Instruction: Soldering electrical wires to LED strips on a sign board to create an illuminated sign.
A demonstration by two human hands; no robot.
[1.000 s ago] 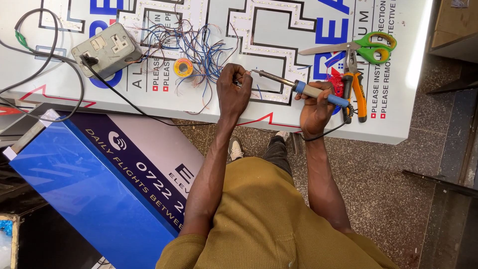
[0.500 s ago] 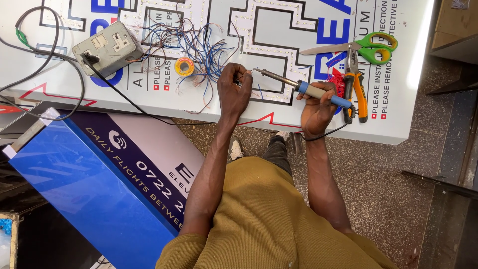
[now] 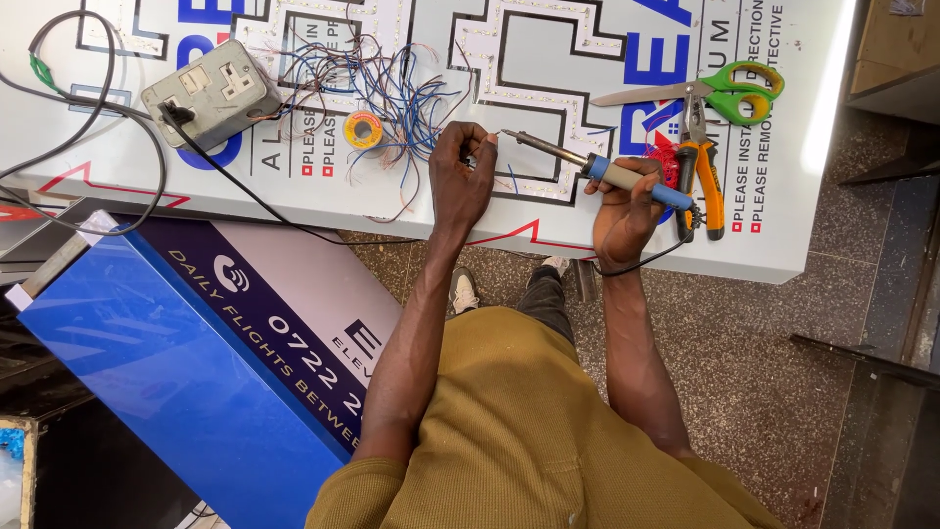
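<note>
My right hand (image 3: 622, 211) grips a soldering iron (image 3: 587, 167) by its blue and tan handle, the metal tip pointing left toward my left hand. My left hand (image 3: 460, 176) is pinched shut on a thin wire at the edge of a tangle of blue and red wires (image 3: 392, 83). Both hands rest over a white sign panel (image 3: 548, 59) with rows of small lights set in letter outlines. A small spool of solder (image 3: 363, 129) lies just left of my left hand.
A grey socket box (image 3: 211, 93) with a black cable sits at the panel's left. Green-handled scissors (image 3: 720, 88) and orange-handled pliers (image 3: 705, 176) lie right of my right hand. A blue and white sign box (image 3: 176, 362) leans at lower left on the speckled floor (image 3: 764, 362).
The iron's tip has stayed close to my left hand's fingers; both hands hold nearly the same spots on the panel.
</note>
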